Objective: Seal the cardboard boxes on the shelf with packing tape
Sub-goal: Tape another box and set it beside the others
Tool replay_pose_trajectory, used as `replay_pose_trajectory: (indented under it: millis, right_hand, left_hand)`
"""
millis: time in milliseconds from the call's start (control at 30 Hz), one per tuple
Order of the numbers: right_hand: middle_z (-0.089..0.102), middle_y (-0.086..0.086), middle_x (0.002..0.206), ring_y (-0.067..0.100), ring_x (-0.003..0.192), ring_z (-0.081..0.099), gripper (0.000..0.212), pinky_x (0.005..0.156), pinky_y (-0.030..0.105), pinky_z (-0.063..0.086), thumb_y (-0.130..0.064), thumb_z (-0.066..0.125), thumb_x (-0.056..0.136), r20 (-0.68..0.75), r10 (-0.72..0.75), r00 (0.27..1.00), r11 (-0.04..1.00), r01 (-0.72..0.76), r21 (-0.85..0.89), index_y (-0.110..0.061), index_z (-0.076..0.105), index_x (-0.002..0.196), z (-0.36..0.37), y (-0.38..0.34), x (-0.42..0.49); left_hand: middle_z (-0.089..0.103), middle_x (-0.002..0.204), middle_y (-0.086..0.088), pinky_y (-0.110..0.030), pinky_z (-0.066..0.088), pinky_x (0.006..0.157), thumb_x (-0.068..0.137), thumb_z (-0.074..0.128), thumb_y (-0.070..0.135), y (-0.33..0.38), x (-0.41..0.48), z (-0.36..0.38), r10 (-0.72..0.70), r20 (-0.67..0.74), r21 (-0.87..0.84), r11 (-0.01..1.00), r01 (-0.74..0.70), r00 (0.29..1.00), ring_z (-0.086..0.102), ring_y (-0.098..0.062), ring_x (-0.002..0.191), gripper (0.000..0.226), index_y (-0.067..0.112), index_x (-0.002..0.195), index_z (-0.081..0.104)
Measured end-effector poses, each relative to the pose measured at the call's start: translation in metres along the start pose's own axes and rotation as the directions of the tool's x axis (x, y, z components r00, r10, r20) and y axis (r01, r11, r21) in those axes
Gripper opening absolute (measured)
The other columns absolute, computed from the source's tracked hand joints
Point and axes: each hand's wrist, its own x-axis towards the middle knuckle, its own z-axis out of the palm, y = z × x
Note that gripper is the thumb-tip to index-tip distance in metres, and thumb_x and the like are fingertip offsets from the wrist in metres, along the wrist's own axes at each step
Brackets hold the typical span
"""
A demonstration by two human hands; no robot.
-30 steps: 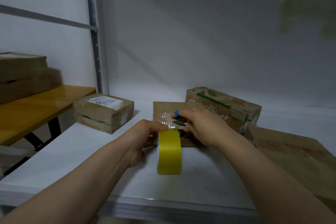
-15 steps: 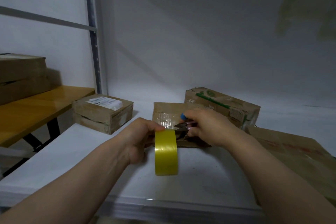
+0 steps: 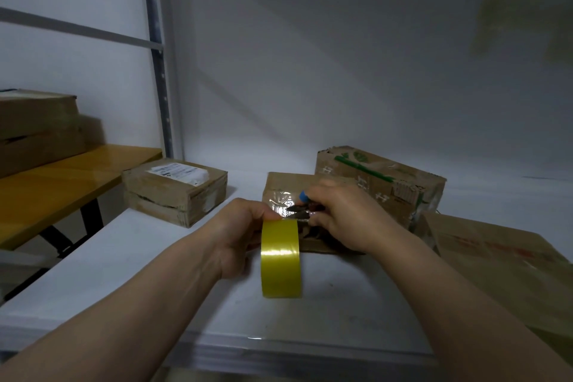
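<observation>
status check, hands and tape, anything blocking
Left hand grips yellow tape roll. Right hand holds small cutter at roll's top. Boxes behind; nothing in the way.

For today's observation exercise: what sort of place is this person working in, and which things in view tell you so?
Probably a stockroom or parcel packing area. A white metal shelf with an upright post carries several worn cardboard boxes, one with a shipping label. The left hand holds a yellow tape roll.
</observation>
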Motion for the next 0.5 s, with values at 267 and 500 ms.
replay_pose_trajectory:
  millis: [267, 500]
  right_hand:
    - [0.054, -0.014, 0.100, 0.010, 0.093, 0.050, 0.029, 0.075, 0.031, 0.041, -0.021, 0.075, 0.086, 0.092, 0.014, 0.996, 1.000, -0.013, -0.012, -0.026, 0.066, 0.113, -0.010, -0.001, -0.003]
    - [0.059, -0.008, 0.111, 0.017, 0.101, 0.055, 0.034, 0.081, 0.034, 0.046, -0.024, 0.072, 0.088, 0.084, 0.042, 0.996, 0.999, -0.040, -0.029, -0.028, 0.063, 0.120, -0.005, -0.007, -0.005]
  left_hand:
    - [0.062, 0.075, -0.011, -0.037, 0.041, 0.082, 0.077, 0.060, 0.011, 0.001, 0.005, -0.005, -0.004, 0.049, -0.050, 0.999, 0.007, 0.999, 0.055, -0.028, 0.080, 0.010, 0.012, 0.087, 0.062]
    - [0.060, 0.066, -0.011, -0.035, 0.042, 0.075, 0.068, 0.060, 0.009, 0.001, 0.003, -0.005, -0.014, 0.070, -0.060, 0.998, 0.018, 0.997, 0.054, -0.027, 0.069, 0.013, 0.010, 0.057, 0.068]
